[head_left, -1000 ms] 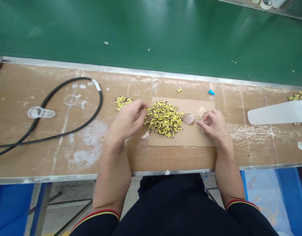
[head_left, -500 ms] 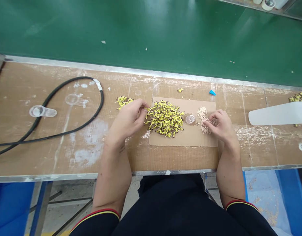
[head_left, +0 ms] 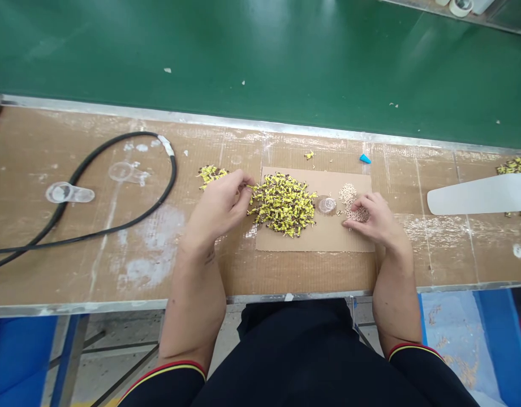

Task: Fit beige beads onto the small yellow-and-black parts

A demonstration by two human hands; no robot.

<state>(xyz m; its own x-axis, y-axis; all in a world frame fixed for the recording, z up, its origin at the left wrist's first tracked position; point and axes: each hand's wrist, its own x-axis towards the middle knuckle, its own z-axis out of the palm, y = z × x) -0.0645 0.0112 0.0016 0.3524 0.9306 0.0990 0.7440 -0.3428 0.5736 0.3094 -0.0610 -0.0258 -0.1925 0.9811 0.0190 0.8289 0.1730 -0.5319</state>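
Note:
My left hand [head_left: 224, 203] is closed in a pinch at the left edge of a heap of small yellow-and-dark figure-like pieces [head_left: 283, 203]. Whatever its fingertips hold is too small to make out. Over a small pile of tiny beige ring-like bits [head_left: 348, 193], my right hand [head_left: 377, 219] hovers or rests with thumb and index finger apart. Between the two heaps stands a small round clear dish [head_left: 327, 204]. Both heaps lie on a flat cardboard sheet [head_left: 315, 240]. A smaller cluster of yellow pieces [head_left: 209, 174] lies behind my left hand.
A looped black cable [head_left: 99, 150] and two clear spoon-like scoops, one nearer [head_left: 71, 193], lie at left. A blue cone-shaped bit [head_left: 365, 159] sits behind the sheet. A long white piece [head_left: 476, 195] lies at right near more yellow pieces. Beyond is a green surface [head_left: 201, 51].
My right thumb and index finger have spread apart over the beige bits, the thumb shifting slightly left and toward me. My left hand keeps almost the same pinch. The view has shifted slightly.

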